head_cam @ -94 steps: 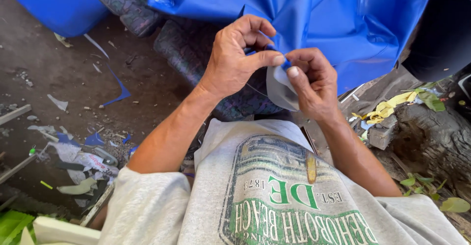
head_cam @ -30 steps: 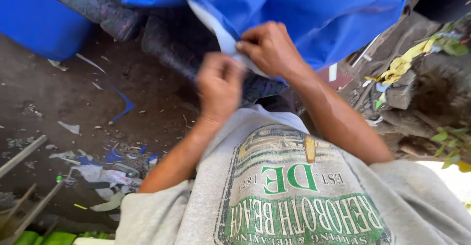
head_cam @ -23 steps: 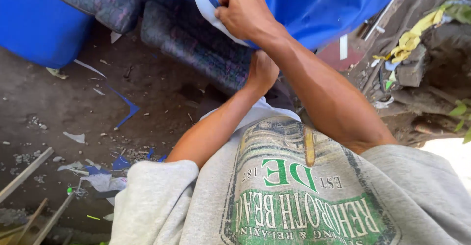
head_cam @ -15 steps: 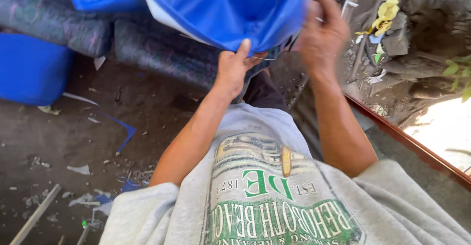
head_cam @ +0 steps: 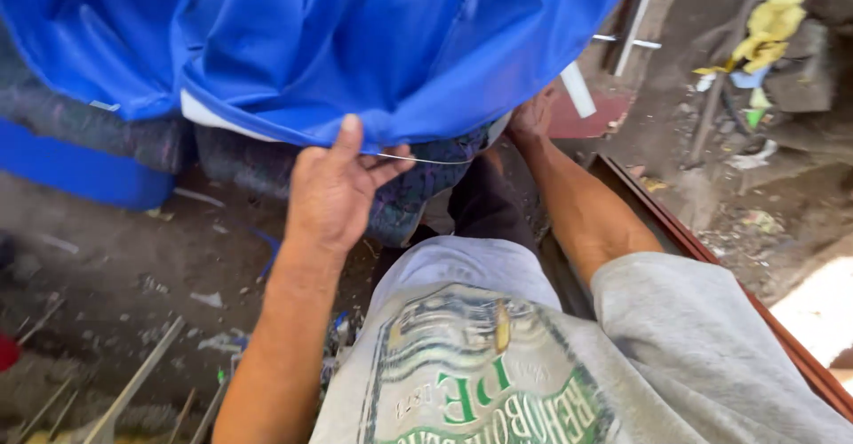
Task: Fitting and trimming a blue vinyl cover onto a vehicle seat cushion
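Our left hand (head_cam: 333,191) is raised, forearm running up from the lower edge of the view, back of hand toward the camera. Thumb and fingers are closed in a pinch on the hem of the blue fabric (head_cam: 373,44), w/ a thin pale thread (head_cam: 418,160) running right from the fingertips along that hem. Our right hand (head_cam: 531,115) reaches further fwd, arm nearly straight; its fingers go under the fabric's edge, so we can't tell how far they're curled or what they grip.

The fabric hangs across the top of the view, draped over a dark patterned roll (head_cam: 418,191); a white lining strip (head_cam: 213,117) shows at its lower left fold. A solid blue block (head_cam: 80,164) sits at left, beneath the fabric.

Below is the dirt floor (head_cam: 133,275), strewn w/ scraps and thin grey rods (head_cam: 133,382) at bottom left. A reddish-brown frame edge (head_cam: 711,262) runs diagonally at right; yellow cloth (head_cam: 777,22) lies at top right.
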